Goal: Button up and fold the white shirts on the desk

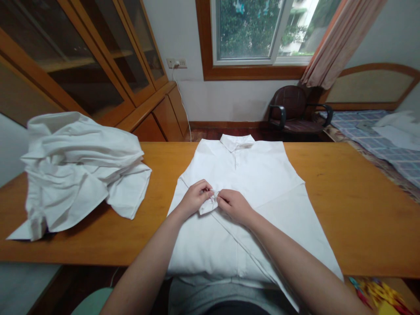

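A white collared shirt (249,175) lies flat on the wooden table (354,205), collar away from me, its sleeves folded across the front. My left hand (194,197) and my right hand (233,205) meet at the shirt's middle. Both are closed, pinching a sleeve cuff (210,204) between their fingertips. The shirt's lower hem hangs over the near table edge toward my lap.
A crumpled heap of white clothes (78,170) sits on the table's left part. Glass-door wooden cabinets (98,65) line the left wall. Beyond the table stand a dark chair (295,109) under the window and a bed (390,140) at right. Colourful items (380,293) lie at bottom right.
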{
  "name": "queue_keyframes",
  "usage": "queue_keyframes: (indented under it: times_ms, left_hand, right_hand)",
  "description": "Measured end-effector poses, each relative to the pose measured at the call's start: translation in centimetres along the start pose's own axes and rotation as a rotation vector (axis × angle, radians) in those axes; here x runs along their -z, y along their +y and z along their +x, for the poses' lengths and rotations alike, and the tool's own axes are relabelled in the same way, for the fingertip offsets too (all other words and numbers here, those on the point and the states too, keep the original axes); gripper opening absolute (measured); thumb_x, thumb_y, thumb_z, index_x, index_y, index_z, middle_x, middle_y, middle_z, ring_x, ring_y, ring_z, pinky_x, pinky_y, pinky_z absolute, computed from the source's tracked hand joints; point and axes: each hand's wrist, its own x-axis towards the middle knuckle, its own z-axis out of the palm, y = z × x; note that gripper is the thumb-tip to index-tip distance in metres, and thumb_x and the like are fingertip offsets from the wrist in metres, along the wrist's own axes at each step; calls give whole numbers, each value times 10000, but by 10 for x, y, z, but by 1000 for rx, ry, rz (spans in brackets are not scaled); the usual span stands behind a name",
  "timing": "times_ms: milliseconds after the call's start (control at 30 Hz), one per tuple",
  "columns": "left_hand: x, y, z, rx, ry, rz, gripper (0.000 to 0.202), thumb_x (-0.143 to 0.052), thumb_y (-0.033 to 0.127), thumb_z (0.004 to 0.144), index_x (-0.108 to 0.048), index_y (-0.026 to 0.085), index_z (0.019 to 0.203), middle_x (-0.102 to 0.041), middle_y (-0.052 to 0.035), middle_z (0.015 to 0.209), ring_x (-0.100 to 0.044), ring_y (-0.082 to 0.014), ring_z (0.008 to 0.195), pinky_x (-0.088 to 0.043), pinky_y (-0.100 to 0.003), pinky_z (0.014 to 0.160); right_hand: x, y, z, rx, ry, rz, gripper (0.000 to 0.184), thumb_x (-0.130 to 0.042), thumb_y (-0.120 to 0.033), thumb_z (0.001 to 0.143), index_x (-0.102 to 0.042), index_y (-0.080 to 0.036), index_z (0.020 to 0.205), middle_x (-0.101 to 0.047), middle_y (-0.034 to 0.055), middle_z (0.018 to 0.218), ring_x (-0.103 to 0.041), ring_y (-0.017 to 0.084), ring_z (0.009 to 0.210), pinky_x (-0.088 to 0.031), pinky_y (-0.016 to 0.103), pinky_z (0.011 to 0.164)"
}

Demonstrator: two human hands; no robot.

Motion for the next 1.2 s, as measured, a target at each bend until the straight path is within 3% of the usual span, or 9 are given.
queue_keyframes:
  times_ms: [300,500,733,833,933,1000,1067,1167,1200]
  left_hand:
    - [9,-13,4,23,146,32,87,-590,254,824,-589,187,770,-570,-6,794,-555,-166,766,-433,-277,706]
    - [13,-19,5,83,215,-83,143,-640,313,812,-612,178,774,-592,-7,781,-562,-160,745,-433,-264,678]
    - [14,-14,4,133,259,-260,205,-685,365,789,-611,176,763,-573,14,728,-515,-132,671,-399,-236,614]
    - [14,-13,4,150,263,-358,221,-707,374,775,-615,173,765,-572,18,721,-515,-128,673,-396,-231,615]
    - [15,-12,3,156,251,-439,246,-732,390,759,-617,172,760,-568,23,708,-511,-122,658,-393,-226,606]
    - [16,-11,2,158,241,-482,254,-742,394,754,-618,173,757,-567,25,701,-507,-119,649,-393,-222,598]
    - [17,-11,2,148,233,-499,252,-749,392,752,-625,172,758,-573,23,708,-512,-120,657,-398,-220,602]
    - [17,-12,2,133,233,-501,259,-748,402,755,-633,170,749,-577,19,718,-517,-121,673,-403,-217,611]
    - [17,-13,2,137,237,-512,269,-738,415,762,-632,169,744,-574,18,715,-514,-119,668,-401,-216,606]
  right_hand:
    - [0,-7,-4,118,-41,42,232,-453,-212,932,-427,-203,701,-464,-20,690,-437,137,673,-304,265,652]
    - [3,-8,-7,73,51,115,261,-467,-258,946,-435,-204,692,-441,-26,667,-424,135,635,-304,272,618]
    - [5,-5,-6,108,199,227,129,-574,-327,941,-585,-213,1000,-559,47,969,-519,166,803,-436,294,717]
    - [3,-2,-4,93,242,213,404,-715,-387,843,-540,-216,1165,-527,92,1130,-537,195,894,-482,320,747]
    - [1,-2,-5,102,174,121,714,-812,-446,737,-470,-219,1321,-527,116,1229,-532,244,1032,-486,382,874]
    - [0,-4,-5,118,110,11,784,-832,-462,705,-468,-217,1355,-563,113,1213,-521,268,1075,-460,412,932]
    - [-1,-6,-6,118,52,-78,609,-802,-425,745,-562,-214,1264,-609,95,1122,-539,261,1035,-457,391,910]
    - [-2,-7,-6,65,13,-98,102,-666,-295,866,-674,-208,921,-634,48,904,-573,197,858,-450,300,775]
    - [-2,-6,-6,40,17,-76,90,-621,-255,888,-664,-204,829,-626,32,837,-570,176,799,-436,279,737]
